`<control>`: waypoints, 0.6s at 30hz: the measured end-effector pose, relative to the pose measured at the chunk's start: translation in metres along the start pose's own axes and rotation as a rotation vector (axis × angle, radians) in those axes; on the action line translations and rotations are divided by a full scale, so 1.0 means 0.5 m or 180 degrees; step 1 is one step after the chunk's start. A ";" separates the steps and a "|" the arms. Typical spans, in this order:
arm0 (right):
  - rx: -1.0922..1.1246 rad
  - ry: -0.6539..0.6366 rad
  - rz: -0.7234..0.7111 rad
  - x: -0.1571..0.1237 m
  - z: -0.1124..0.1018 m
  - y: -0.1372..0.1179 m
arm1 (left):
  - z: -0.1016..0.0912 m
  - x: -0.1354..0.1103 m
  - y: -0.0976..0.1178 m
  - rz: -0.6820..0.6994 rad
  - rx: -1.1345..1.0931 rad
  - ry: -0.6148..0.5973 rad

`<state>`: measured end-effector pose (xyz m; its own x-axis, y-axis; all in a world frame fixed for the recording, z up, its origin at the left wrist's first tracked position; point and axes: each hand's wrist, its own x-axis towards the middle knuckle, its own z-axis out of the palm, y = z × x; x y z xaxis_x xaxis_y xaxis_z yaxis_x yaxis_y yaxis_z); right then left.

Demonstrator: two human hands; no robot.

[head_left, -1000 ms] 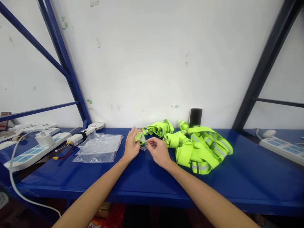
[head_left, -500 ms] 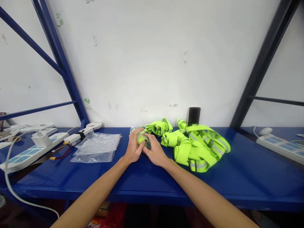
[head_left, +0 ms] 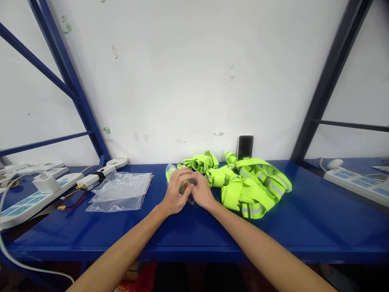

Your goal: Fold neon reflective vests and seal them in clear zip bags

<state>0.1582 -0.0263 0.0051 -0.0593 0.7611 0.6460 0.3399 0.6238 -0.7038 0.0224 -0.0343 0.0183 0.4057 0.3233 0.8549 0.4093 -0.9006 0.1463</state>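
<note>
I note the glossy blue painted-metal shelf [head_left: 288,227], smooth, faintly reflective. Neon-yellow woven cloth straps [head_left: 252,186] at 3 o'clock of the hands carry duller grey bands. Clear, crinkled plastic bags [head_left: 120,190] at 9 o'clock shine. Matt white painted wall [head_left: 188,81] is chipped. Black glossy phone [head_left: 244,147].

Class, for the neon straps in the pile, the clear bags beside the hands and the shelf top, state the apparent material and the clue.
Neon straps: probably woven fabric webbing, matte yellow-green with grey, likely reflective stripes; they fold and loop limply.
Clear bags: thin glossy plastic film; see-through, crinkled, catching glare.
Shelf top: seemingly painted metal; smooth blue, soft sheen, matching the frame.
</note>
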 end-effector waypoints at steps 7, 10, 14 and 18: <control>0.0988 -0.0028 0.0919 0.009 -0.008 0.009 | -0.056 -0.005 -0.049 -0.0165 0.0890 0.0465; 0.1297 -0.0170 0.1164 0.009 -0.010 0.012 | -0.069 0.001 -0.060 -0.0348 0.0928 0.0338; 0.1467 -0.0202 0.0961 0.006 -0.004 0.000 | -0.064 0.020 -0.040 -0.0386 0.1020 -0.0213; 0.1388 -0.0111 0.1000 0.005 -0.002 -0.017 | -0.054 0.038 -0.020 -0.0776 0.1311 -0.1139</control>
<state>0.1560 -0.0299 0.0128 -0.0510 0.9237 0.3796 -0.0747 0.3755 -0.9238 0.0036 -0.0270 0.0465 0.4811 0.6487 0.5897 0.7794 -0.6245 0.0511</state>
